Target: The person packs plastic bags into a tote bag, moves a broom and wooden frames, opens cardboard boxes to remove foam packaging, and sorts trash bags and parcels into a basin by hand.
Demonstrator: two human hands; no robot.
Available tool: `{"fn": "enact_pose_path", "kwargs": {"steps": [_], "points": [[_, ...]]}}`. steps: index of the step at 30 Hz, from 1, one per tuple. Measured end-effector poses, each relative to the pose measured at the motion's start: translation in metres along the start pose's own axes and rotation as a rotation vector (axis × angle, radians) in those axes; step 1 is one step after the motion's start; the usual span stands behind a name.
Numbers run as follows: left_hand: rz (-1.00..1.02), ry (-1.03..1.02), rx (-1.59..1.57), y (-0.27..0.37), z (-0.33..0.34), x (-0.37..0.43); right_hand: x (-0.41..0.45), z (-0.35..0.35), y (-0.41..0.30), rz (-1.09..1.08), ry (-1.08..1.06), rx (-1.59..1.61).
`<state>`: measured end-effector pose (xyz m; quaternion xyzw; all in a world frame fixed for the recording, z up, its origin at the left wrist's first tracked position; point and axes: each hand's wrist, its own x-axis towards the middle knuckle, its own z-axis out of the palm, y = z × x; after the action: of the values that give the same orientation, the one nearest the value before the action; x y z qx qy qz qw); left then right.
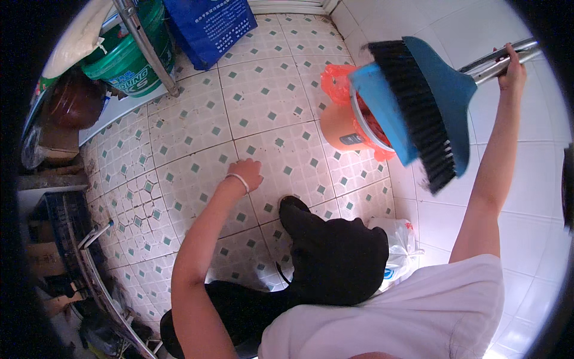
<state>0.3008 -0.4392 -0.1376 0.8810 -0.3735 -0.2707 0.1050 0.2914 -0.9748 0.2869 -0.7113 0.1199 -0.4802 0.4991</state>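
My right hand [512,74] is raised at the upper right, gripping the metal handles of a broom and a dustpan together. The broom [441,101] has a dark teal head and black bristles pointing left. Behind the bristles shows the light blue dustpan [381,110], partly covered by them. Both overlap, in view, an orange trash bin [336,128] lined with a red plastic bag [336,83]. My left hand [246,175], a white bracelet on its wrist, hangs over the tiled floor [188,134] with fingers curled and nothing visible in them.
A green bucket [134,83] and a blue printed bag [210,31] stand at the upper left beside a metal rack leg [150,49]. Shelving with boxes and a dark crate [58,224] lines the left. A tied white plastic bag [399,242] sits by the tiled wall [475,179].
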Motion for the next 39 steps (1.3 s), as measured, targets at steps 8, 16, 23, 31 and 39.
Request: {"fn": "enact_pose_path", "kwargs": {"steps": [8,16,23,31,39], "points": [[0.012,0.106,-0.032,0.042,-0.042,-0.010,-0.039,0.005,0.014,-0.303,0.286,-0.193],[0.019,0.388,-0.139,0.021,-0.066,-0.033,-0.051,0.019,-0.002,-0.143,0.396,-0.300],[-0.013,0.302,-0.161,0.019,-0.051,-0.037,-0.030,-0.028,0.036,-0.070,0.310,-0.325],[0.014,0.279,-0.107,0.025,-0.051,-0.035,-0.068,-0.015,0.021,0.244,0.206,-0.256],[-0.088,0.279,-0.048,-0.033,-0.011,-0.028,-0.102,-0.033,0.089,-0.350,-0.056,-0.528]]}}
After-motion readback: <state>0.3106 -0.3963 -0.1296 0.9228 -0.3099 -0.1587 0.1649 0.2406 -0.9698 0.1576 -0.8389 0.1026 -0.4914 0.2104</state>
